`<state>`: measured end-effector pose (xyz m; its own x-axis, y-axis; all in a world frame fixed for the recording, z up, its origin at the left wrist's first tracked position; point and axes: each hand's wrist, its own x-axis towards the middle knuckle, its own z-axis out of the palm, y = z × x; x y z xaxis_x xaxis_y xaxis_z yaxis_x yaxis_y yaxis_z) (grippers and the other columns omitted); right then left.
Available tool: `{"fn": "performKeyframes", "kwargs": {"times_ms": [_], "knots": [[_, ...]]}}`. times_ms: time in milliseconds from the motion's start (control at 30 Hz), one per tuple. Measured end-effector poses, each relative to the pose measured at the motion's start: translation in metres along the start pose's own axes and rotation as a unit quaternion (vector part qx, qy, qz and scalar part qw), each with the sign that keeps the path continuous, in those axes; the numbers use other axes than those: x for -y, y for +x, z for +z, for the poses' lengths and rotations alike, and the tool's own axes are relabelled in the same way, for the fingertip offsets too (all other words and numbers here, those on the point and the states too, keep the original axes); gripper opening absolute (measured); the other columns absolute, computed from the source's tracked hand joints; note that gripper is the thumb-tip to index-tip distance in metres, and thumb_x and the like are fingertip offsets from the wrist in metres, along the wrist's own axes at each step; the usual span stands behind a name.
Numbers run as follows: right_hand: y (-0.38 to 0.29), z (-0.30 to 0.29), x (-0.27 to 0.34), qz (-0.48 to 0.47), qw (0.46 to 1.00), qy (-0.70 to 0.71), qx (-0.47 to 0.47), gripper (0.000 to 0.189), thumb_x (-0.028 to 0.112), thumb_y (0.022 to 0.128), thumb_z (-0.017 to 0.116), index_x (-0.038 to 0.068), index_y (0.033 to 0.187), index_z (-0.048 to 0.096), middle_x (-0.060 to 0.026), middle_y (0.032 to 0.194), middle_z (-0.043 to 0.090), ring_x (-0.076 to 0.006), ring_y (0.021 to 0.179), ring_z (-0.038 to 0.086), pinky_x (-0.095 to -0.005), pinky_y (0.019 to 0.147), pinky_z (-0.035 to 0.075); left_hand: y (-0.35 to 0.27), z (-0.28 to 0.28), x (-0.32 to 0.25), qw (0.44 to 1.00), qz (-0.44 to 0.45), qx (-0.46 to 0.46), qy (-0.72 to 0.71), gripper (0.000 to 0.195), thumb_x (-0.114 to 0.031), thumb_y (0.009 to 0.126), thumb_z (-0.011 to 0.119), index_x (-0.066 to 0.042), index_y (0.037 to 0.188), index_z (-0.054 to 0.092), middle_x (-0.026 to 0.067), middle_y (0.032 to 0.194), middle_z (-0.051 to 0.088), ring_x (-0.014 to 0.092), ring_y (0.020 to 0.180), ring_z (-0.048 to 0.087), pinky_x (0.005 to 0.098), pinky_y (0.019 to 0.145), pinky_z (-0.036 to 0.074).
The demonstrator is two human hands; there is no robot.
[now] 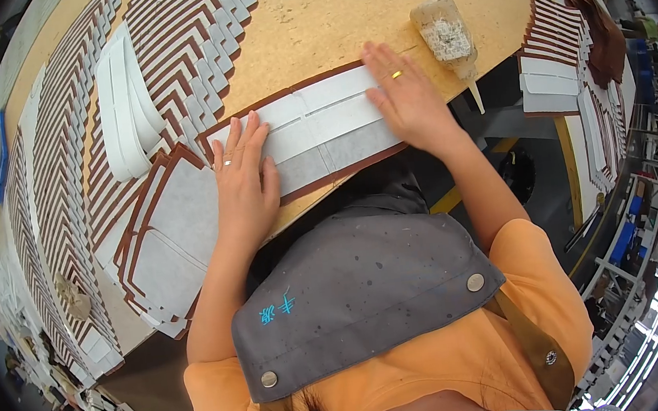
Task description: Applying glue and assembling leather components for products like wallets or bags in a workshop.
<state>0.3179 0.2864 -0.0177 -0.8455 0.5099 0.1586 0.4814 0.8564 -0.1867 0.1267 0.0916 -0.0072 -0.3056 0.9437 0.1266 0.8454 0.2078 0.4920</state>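
Note:
A brown-edged panel (351, 134) with a white backing lies along the table's near edge. Two slits run lengthwise in its white strip (330, 100), and a crease crosses the middle. Flat on the panel's left end rests my left hand (247, 172), fingers slightly spread. My right hand (411, 100) lies over its right end, fingertips at the far corner and thumb apart. Neither hand grips anything. Beside my left forearm is a fanned stack of similar brown-edged panels (180, 221). Just beyond my right hand lies a tape-wrapped squeeze bottle (443, 37), its tapered nozzle over the table edge.
Overlapping rows of brown-edged pieces (185, 40) cover the table's left side, with loose white strips (123, 107) on top. A crumpled lump (73, 297) sits on another row. To the right, a separate table (573, 150) bears more stacked pieces (554, 55) and brown material (604, 44).

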Motion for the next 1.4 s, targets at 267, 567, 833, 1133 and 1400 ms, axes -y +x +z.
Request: {"fn": "performKeyframes", "kwargs": {"times_ms": [267, 567, 833, 1133, 1400], "knots": [[-0.015, -0.018, -0.004, 0.116, 0.982, 0.116, -0.092, 0.033, 0.021, 0.085, 0.061, -0.002, 0.109, 0.059, -0.0179, 0.102, 0.058, -0.0328, 0.097, 0.055, -0.0404, 0.085, 0.044, 0.008, -0.019, 0.024, 0.992, -0.054, -0.114, -0.025, 0.039, -0.009, 0.082, 0.062, -0.003, 0.120, 0.053, 0.0173, 0.120, 0.052, 0.033, 0.112, 0.047, 0.0418, 0.096, 0.038], [0.017, -0.008, -0.009, 0.110, 0.981, 0.134, -0.083, 0.040, 0.027, 0.082, 0.065, 0.001, 0.111, 0.059, -0.0170, 0.100, 0.058, -0.0335, 0.096, 0.054, -0.0405, 0.087, 0.042, 0.046, -0.050, 0.034, 0.967, -0.172, 0.115, -0.146, 0.032, -0.008, 0.077, 0.065, 0.001, 0.106, 0.055, 0.0160, 0.102, 0.057, 0.026, 0.093, 0.056, 0.0343, 0.083, 0.045], [0.022, -0.026, -0.009, 0.211, 0.803, 0.556, 0.036, 0.028, 0.015, 0.085, 0.065, 0.000, 0.108, 0.060, -0.0056, 0.093, 0.061, -0.0121, 0.087, 0.055, -0.0254, 0.080, 0.044, 0.023, -0.041, 0.054, 0.923, -0.135, 0.035, -0.358, 0.015, -0.007, 0.084, 0.060, -0.002, 0.098, 0.057, 0.0003, 0.090, 0.058, 0.009, 0.084, 0.053, 0.0236, 0.077, 0.042], [0.009, -0.031, -0.009, 0.231, 0.749, 0.620, -0.030, 0.016, 0.011, 0.084, 0.067, 0.002, 0.096, 0.062, 0.0001, 0.086, 0.060, -0.0068, 0.082, 0.053, -0.0208, 0.075, 0.042, 0.024, -0.028, 0.057, 0.845, -0.211, -0.124, -0.476, 0.033, -0.004, 0.087, 0.058, -0.003, 0.119, 0.050, 0.0009, 0.091, 0.057, 0.007, 0.081, 0.049, 0.0196, 0.072, 0.041], [0.004, -0.028, -0.014, 0.247, 0.708, 0.661, -0.045, 0.011, 0.014, 0.088, 0.064, 0.004, 0.092, 0.063, 0.0019, 0.081, 0.060, -0.0056, 0.077, 0.053, -0.0209, 0.074, 0.042, 0.028, -0.021, 0.049, 0.850, -0.189, -0.166, -0.463, 0.032, 0.001, 0.089, 0.053, -0.004, 0.120, 0.048, 0.0011, 0.088, 0.057, 0.006, 0.081, 0.050, 0.0200, 0.071, 0.040]]}}
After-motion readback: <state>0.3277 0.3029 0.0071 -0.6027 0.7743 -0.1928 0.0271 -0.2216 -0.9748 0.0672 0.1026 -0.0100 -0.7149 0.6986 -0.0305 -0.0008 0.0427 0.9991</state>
